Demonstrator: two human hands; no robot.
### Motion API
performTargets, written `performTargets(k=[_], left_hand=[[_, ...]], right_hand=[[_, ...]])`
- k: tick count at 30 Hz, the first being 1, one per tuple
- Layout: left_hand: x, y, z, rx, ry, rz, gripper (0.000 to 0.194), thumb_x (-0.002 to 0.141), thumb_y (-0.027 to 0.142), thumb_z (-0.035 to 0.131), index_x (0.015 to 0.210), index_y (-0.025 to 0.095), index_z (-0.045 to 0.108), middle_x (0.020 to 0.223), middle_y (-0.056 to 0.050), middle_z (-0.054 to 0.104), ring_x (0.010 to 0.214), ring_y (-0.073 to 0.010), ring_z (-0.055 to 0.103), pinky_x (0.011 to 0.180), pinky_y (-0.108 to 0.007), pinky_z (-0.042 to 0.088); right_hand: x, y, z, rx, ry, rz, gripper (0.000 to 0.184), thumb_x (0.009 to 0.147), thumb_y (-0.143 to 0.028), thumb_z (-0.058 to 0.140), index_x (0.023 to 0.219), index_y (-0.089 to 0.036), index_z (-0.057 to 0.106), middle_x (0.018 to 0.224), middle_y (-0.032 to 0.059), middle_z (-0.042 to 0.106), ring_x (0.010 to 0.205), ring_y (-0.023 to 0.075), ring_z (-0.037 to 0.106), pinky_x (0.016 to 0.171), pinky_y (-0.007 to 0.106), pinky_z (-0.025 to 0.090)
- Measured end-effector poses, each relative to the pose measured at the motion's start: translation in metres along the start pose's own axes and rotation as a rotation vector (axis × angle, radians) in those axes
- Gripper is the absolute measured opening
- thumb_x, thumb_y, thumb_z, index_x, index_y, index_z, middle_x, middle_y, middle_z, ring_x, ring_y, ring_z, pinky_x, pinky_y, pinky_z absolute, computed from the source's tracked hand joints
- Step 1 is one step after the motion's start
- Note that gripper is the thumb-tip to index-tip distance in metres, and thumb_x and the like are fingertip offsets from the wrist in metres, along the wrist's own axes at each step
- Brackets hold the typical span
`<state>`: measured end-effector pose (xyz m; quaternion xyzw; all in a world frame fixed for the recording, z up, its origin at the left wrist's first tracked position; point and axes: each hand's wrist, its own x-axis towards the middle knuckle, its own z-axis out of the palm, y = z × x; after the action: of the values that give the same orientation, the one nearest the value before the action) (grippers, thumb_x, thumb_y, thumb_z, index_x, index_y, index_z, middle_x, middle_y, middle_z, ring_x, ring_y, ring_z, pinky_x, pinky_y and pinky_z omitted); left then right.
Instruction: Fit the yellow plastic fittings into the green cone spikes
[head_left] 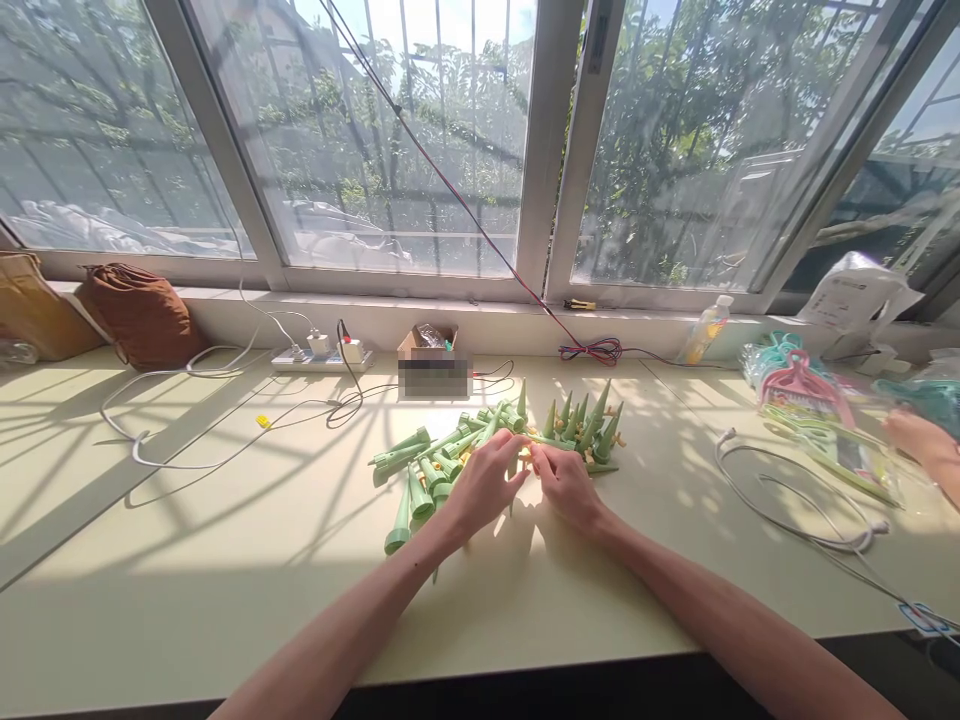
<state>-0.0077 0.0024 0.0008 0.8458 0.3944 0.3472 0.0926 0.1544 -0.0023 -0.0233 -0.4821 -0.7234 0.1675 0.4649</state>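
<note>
Both of my hands meet over the table at a green plastic watering spike (553, 442) with a small yellowish part near its end. My left hand (487, 478) is closed, its fingertips at the left end of that spike. Pinched fingers of my right hand (566, 485) are at the same spot, partly covering the small part. Left of my hands lies a loose pile of green spikes (420, 495) mixed with yellow-orange pieces. To the right, several spikes (592, 420) with yellowish valves fitted stand or lie together, points mostly up.
A small cardboard box (427, 340) and a power strip (319, 357) sit by the window. Cables (795, 520) loop on the right, near packaged dustpans (806, 390) and another person's hand (919, 440). A bottle (705, 330) and brown bag (142, 315) stand at the back.
</note>
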Motion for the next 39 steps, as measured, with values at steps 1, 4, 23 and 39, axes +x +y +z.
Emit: performTargets(k=[1,4,23,39], left_hand=[[0.000,0.000,0.001,0.003,0.003,0.005,0.026,0.082,0.010,0.065,0.106,0.020,0.060,0.093,-0.002,0.060,0.068,-0.0133,0.056,0.065,-0.027,0.047],[-0.001,-0.001,0.002,0.006,0.019,0.013,0.026,0.083,0.012,0.065,0.107,0.020,0.060,0.094,-0.003,0.061,0.067,-0.0131,0.056,0.065,-0.028,0.048],[0.010,0.001,-0.012,-0.466,0.294,-0.491,0.036,0.079,0.048,0.070,0.097,0.017,0.065,0.092,-0.005,0.066,0.048,-0.0081,0.057,0.042,-0.021,0.045],[0.004,0.017,-0.005,-0.291,0.352,-0.109,0.016,0.092,0.031,0.059,0.098,0.018,0.065,0.087,-0.003,0.067,0.050,-0.0070,0.054,0.049,-0.021,0.047]], right_hand=[[0.000,0.000,0.000,0.000,0.000,0.003,0.046,0.100,-0.039,0.035,0.058,-0.021,0.034,0.052,-0.0025,0.040,0.048,0.0118,0.036,0.050,0.028,0.026],[0.000,-0.002,-0.001,0.005,0.003,0.010,0.045,0.100,-0.039,0.034,0.058,-0.021,0.033,0.051,-0.0029,0.038,0.048,0.0117,0.034,0.049,0.028,0.025],[-0.008,-0.013,-0.004,0.309,-0.047,-0.164,0.027,0.097,-0.041,0.051,0.113,-0.020,0.055,0.074,-0.0007,0.061,0.051,0.0114,0.057,0.049,0.024,0.048],[-0.005,-0.001,-0.002,0.276,0.464,-0.254,0.012,0.101,-0.025,0.046,0.095,-0.021,0.056,0.061,-0.0052,0.052,0.046,0.0100,0.053,0.045,0.023,0.046]])
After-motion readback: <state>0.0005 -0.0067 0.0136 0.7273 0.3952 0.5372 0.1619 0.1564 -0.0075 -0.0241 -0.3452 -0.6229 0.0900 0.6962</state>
